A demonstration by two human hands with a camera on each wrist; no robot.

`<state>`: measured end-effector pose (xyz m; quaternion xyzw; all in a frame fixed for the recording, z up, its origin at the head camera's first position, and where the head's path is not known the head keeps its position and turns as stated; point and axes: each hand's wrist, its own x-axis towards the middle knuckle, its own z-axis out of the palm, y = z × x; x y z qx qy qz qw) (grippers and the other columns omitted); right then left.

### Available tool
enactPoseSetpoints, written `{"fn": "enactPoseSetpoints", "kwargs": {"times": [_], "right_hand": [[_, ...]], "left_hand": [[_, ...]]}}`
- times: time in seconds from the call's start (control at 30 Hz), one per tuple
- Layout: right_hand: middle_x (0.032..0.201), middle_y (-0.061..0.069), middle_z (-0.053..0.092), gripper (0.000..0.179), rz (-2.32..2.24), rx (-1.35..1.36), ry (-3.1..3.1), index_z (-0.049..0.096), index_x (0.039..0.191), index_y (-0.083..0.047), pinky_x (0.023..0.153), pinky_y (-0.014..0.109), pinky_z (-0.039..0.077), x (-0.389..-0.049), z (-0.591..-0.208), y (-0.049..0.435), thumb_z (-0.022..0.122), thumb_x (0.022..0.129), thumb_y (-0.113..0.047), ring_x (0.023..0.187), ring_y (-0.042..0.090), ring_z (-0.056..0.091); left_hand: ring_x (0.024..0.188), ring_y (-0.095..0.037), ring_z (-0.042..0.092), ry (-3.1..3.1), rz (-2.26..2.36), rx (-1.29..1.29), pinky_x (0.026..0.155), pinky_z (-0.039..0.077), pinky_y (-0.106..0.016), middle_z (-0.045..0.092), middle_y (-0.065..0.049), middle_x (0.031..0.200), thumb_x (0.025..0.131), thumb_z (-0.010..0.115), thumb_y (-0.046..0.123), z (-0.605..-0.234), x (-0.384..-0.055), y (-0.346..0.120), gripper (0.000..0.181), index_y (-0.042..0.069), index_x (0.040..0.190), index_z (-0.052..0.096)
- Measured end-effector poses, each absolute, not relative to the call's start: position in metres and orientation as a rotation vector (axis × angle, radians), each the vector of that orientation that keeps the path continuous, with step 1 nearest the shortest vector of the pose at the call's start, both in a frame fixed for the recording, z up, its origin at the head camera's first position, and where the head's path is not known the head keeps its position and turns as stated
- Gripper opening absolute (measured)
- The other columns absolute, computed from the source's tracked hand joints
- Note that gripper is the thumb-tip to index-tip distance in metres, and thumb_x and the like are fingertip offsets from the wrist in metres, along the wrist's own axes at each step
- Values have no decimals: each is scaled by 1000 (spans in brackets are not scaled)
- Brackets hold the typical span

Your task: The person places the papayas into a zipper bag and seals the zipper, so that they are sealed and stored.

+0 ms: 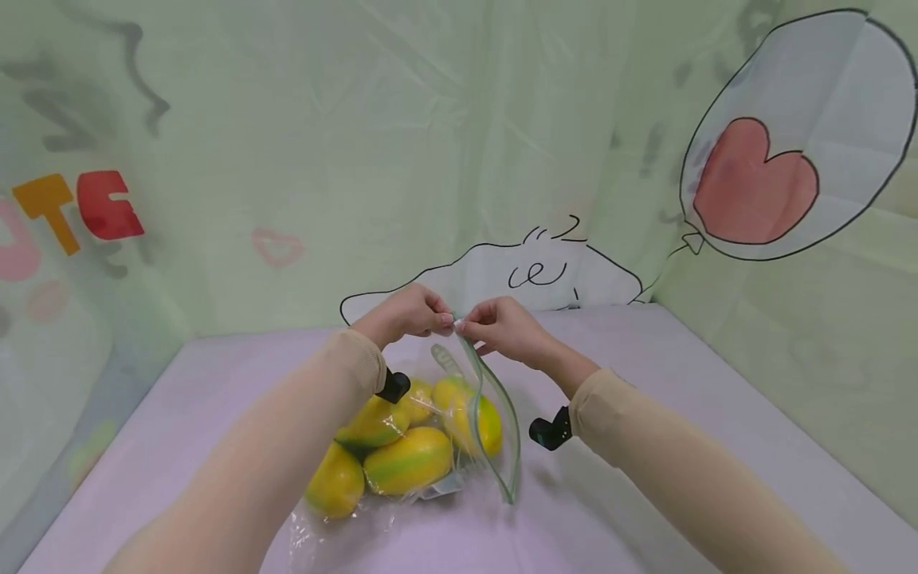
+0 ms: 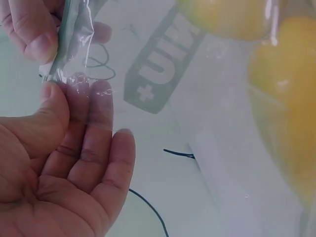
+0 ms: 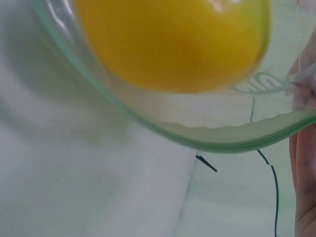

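Note:
A clear zip bag with a green zip edge lies on the table, its mouth gaping toward the right. Inside are several yellow mangoes with green streaks. At the far end of the zip my left hand pinches the bag's corner between thumb and fingers; the left wrist view shows its fingers behind the clear film. Right beside it, my right hand pinches the zip at a small white piece. Green print marks the bag's film near the hands. One mango fills the top of the right wrist view.
A pale lilac table extends under the bag, walled by light green sheets with drawings. A balloon drawing with a red heart is on the right wall. Black wrist cameras sit on both forearms. A pale label shows under the mangoes.

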<state>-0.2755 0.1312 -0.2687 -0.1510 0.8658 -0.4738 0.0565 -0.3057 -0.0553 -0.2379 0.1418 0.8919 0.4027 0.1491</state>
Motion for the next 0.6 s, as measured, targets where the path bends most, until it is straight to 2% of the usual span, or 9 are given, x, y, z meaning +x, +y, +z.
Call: {"fn": "enactPoseSetpoints", "kwargs": {"times": [0.27, 0.4, 0.5, 0.6], "right_hand": [[89, 8, 71, 20, -1359, -399, 2658, 70, 94, 0, 80, 35, 63, -257, -268, 132, 63, 100, -18, 83, 17, 67], [88, 8, 71, 20, -1340, -372, 2645, 69, 92, 0, 79, 35, 63, -241, -272, 136, 64, 99, -18, 81, 17, 67], [85, 7, 70, 19, -1356, -372, 2622, 68, 89, 1, 78, 37, 63, -227, -277, 139, 63, 98, -16, 79, 15, 67], [82, 6, 68, 18, -1376, -367, 2615, 67, 86, 1, 76, 36, 63, -214, -280, 142, 63, 96, -14, 78, 15, 66]], "left_hand": [[93, -21, 57, 2650, 1165, 235, 100, 54, -36, 67, -7, 94, 99, 67, 13, -233, -303, -50, 19, -1, 109, 75], [89, -19, 55, 2697, 1159, 196, 87, 55, -29, 64, -7, 95, 98, 68, 13, -231, -302, -51, 19, -1, 110, 75], [87, -17, 54, 2746, 1104, 181, 72, 47, -23, 65, -6, 97, 98, 69, 15, -232, -303, -54, 19, 1, 109, 76], [85, -17, 53, 2781, 1064, 160, 66, 43, -21, 67, -6, 99, 98, 69, 17, -233, -305, -57, 20, 3, 109, 77]]}}
